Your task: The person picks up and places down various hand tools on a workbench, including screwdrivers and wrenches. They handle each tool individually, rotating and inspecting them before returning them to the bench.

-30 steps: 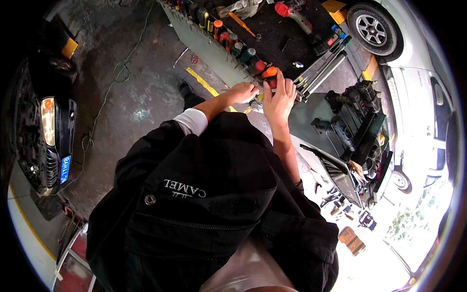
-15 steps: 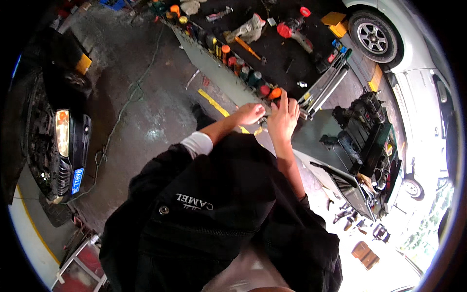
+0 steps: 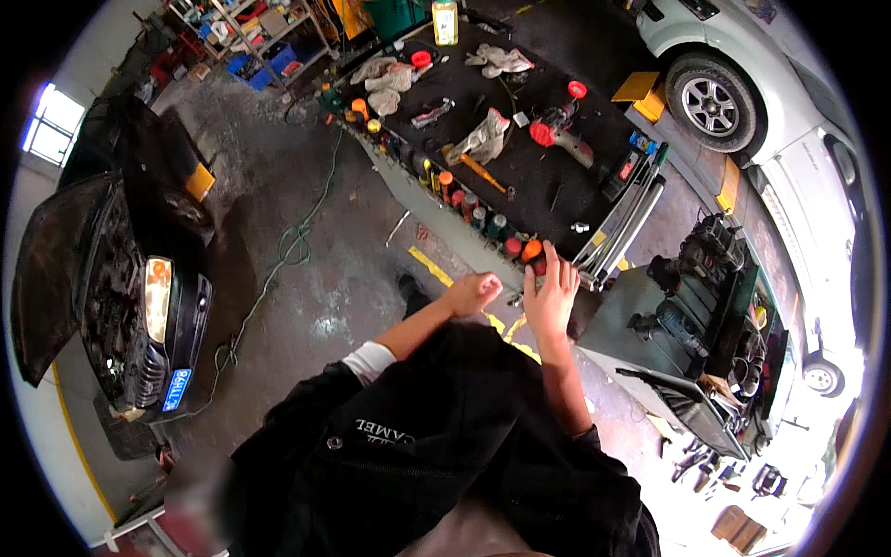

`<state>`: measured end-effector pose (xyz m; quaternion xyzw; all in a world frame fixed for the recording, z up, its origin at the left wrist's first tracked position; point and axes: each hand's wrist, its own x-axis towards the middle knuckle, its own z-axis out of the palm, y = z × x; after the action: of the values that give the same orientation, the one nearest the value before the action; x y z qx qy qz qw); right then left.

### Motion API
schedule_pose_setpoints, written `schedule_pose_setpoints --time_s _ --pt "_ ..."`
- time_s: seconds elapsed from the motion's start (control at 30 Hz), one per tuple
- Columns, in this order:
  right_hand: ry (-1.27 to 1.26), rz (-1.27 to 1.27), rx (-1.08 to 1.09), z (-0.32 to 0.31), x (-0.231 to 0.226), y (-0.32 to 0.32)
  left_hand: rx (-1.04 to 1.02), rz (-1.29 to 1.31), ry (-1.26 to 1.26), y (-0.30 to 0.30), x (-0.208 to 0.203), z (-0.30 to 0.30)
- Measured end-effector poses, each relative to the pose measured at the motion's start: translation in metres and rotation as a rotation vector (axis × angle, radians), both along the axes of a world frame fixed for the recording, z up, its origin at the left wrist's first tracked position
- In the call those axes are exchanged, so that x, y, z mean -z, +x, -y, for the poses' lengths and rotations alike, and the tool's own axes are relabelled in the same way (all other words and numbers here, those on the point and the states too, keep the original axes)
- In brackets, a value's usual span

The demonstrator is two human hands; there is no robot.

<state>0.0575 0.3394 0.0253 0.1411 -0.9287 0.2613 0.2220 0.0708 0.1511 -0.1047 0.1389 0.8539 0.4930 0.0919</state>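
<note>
My right hand (image 3: 554, 295) is at the near corner of a tool cart (image 3: 444, 223), its fingers stretched out beside an orange-topped tool handle (image 3: 531, 250). A red-topped handle (image 3: 512, 246) stands just left of that one, in a row along the cart's edge. My left hand (image 3: 471, 294) hovers near the same edge with its fingers curled together; whatever they hold, if anything, is hidden. On the dark cart top lie a red and grey power tool (image 3: 562, 136), an orange-handled hammer (image 3: 483, 174) and a crumpled work glove (image 3: 484, 139).
A dark car with its hood raised (image 3: 70, 269) is at the left, with a green cable (image 3: 295, 243) on the floor near it. A second tool cart (image 3: 640, 306) stands at the right. Beyond it is a white vehicle (image 3: 789, 176). Shelves (image 3: 264, 37) are at the far left.
The view has tilted up, showing more of the cart top and the far shelves. My hands stay by the cart's near corner, with the right fingers slightly more spread.
</note>
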Motion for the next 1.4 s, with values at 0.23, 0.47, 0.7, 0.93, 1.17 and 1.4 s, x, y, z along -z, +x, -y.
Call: schedule_pose_setpoints --time_s 0.23,0.47,0.7,0.93,1.17,1.4 --pt "-0.027 0.034 -0.009 -0.003 -0.002 0.003 -0.046 0.097 0.036 0.019 -0.029 0.009" --pt "-0.144 0.027 0.007 -0.007 -0.01 0.007 -0.072 0.068 -0.042 0.041 -0.06 0.02" --pt "-0.234 -0.011 0.032 -0.02 -0.008 0.018 -0.066 -0.018 -0.126 0.046 -0.08 0.015" --pt "-0.278 -0.009 0.039 -0.048 -0.005 0.045 0.039 -0.007 -0.146 0.044 -0.098 -0.009" --pt "-0.324 0.048 0.135 -0.078 -0.003 0.096 0.311 -0.06 -0.133 0.033 -0.11 -0.05" --pt "-0.409 0.129 0.297 -0.073 -0.014 0.15 0.553 0.184 0.136 0.026 -0.102 -0.068"
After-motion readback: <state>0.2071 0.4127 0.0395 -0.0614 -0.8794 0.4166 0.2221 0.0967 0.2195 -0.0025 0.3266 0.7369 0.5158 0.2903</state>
